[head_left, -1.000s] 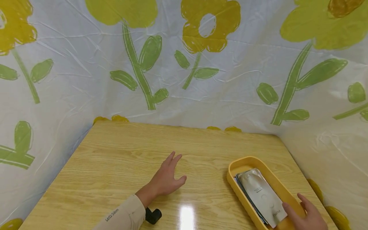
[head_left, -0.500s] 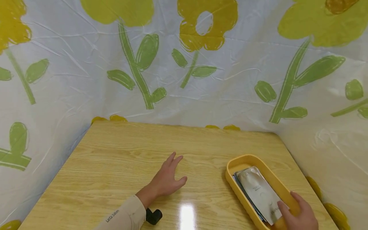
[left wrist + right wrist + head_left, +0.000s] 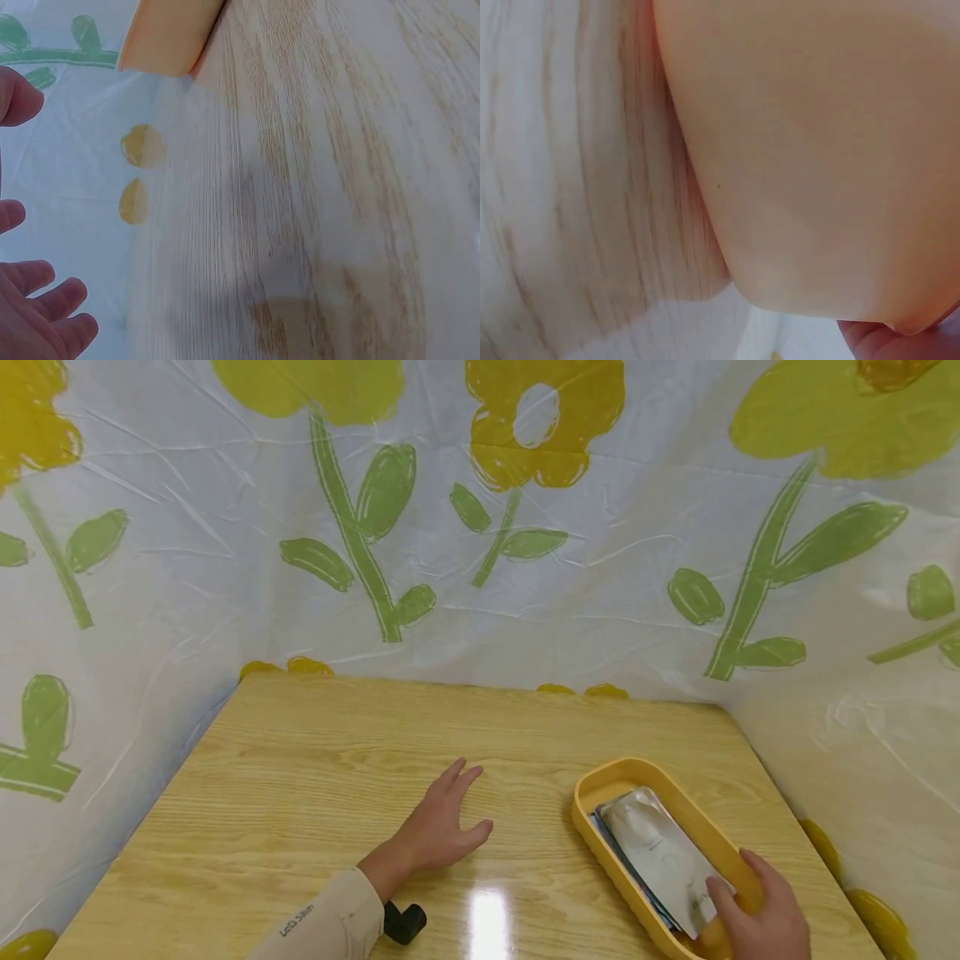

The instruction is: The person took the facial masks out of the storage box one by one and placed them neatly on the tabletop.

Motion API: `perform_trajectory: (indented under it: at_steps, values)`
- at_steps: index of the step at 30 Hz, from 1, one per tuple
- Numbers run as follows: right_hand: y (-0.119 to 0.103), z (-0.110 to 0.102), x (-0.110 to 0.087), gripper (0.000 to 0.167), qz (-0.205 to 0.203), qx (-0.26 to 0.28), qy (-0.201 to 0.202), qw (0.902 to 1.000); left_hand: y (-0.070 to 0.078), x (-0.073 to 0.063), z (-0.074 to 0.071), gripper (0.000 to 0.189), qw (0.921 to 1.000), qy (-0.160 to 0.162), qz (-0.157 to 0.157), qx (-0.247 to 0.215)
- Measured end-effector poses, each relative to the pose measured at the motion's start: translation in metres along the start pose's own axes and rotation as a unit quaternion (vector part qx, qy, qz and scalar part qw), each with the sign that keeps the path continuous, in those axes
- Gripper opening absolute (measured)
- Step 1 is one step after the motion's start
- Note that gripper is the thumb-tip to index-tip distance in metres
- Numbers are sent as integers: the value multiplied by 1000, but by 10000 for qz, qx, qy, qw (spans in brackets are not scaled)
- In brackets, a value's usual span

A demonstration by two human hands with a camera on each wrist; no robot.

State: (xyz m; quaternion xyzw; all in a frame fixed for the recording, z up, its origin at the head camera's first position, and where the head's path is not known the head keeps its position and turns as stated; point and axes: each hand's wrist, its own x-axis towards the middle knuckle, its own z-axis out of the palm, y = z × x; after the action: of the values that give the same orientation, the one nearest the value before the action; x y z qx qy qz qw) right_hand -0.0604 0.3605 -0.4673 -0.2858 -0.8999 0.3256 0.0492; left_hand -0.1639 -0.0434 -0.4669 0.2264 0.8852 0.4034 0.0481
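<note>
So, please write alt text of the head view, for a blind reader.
A right hand grips the rim of a long yellow tray with rounded ends and a flat silver packet inside, on a pale wood-grain table. The left hand, fingers spread, is to the tray's left; behind hangs a white sheet printed with yellow flowers.

Left of the yellow tray [image 3: 701, 831], a hand could pass over bare tabletop [image 3: 480, 727] up to the left hand [image 3: 435, 839]. Behind the tray, room ended at a flowered sheet [image 3: 525, 635]. The right hand [image 3: 768, 910] blocked the tray's near right rim.
</note>
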Motion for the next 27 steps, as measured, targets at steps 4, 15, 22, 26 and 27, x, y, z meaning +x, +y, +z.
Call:
perform_trajectory:
  at_steps: [4,15,22,26,27]
  values:
    - [2,2,0,66,-90,298,233,9992,1,1,1,72,10000,-26,15,66]
    - [10,10,-2,44,409,1630,888,9818,2,3,1,70,10000,4,72,0]
    - [12,15,-4,26,754,2490,1103,9592,5,4,3,66,9998,-75,197,23]
    - [11,15,-5,31,780,2431,985,9618,12,8,6,66,9995,-210,245,35]
    - [11,15,-6,31,807,2466,927,9613,15,9,6,66,9994,-261,236,50]
